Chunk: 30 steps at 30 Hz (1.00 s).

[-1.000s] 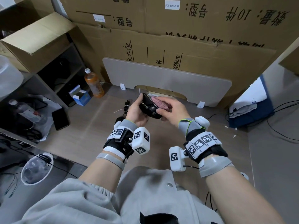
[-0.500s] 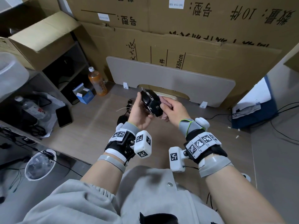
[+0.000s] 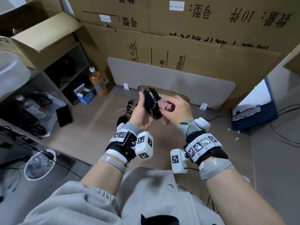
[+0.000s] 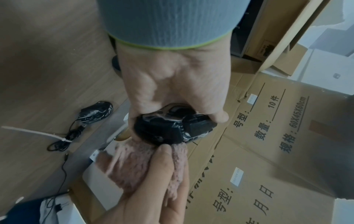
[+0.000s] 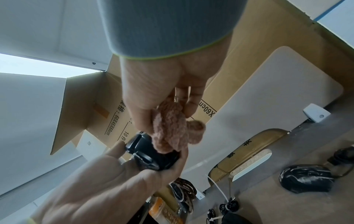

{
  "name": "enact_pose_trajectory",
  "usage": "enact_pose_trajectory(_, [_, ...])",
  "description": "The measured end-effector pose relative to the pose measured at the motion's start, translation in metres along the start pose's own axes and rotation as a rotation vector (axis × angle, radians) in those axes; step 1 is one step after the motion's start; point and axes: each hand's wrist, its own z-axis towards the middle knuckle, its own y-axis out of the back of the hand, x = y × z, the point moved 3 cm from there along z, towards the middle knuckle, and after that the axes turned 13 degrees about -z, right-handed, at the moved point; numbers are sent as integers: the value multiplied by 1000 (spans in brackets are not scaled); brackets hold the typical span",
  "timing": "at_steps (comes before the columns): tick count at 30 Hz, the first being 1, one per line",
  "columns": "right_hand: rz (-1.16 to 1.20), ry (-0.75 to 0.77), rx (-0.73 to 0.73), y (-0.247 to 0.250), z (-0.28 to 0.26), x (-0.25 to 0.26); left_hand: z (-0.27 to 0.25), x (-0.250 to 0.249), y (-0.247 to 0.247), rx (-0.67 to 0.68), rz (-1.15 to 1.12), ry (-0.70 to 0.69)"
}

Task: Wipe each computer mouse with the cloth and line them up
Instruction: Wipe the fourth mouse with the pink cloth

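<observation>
My left hand [image 3: 140, 112] grips a black computer mouse [image 3: 151, 101] on edge above the wooden desk [image 3: 90, 137]. In the left wrist view the mouse [image 4: 172, 125] lies across the fingers with the thumb on its far end. My right hand [image 3: 177, 108] pinches a bunched pink cloth [image 3: 165, 106] against the mouse's right side. The right wrist view shows the cloth [image 5: 172, 128] pressed on the mouse [image 5: 151, 154]. A second black mouse [image 3: 121, 120] lies on the desk behind my left wrist, seen as a shiny mouse [image 4: 95, 112] with its cable bundled.
An orange drink bottle [image 3: 98, 83], a small blue box [image 3: 84, 95] and a dark phone [image 3: 64, 116] sit at the left. A grey board [image 3: 170, 78] leans on cardboard boxes behind. A blue case [image 3: 253, 114] and cables lie to the right. A clear cup [image 3: 39, 166] stands near left.
The left hand has turned the mouse from lying tilted to standing on edge. The cloth has shifted from the mouse's upper face to its right side.
</observation>
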Motion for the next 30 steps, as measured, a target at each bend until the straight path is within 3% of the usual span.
enact_pose_trajectory(10, [103,4,56,-2,2,-2,-5,-5,-7,-54,180,-67])
enact_pose_trajectory(13, [40,35,-14,-4,1,-4,-5,-4,-9,2,238,2])
enact_pose_trajectory(16, [57,44,-80,-6,-1,-1,-3,-6,-4,-39,187,1])
enact_pose_trajectory(24, [-83,156,172,-24,3,20,5,-15,15,-130,113,34])
enact_pose_trajectory(27, [60,57,82,-22,8,29,13,-29,22,-98,102,61])
enact_pose_trajectory(30, [141,-95,-120,-19,24,33,16,-45,33,-86,69,115])
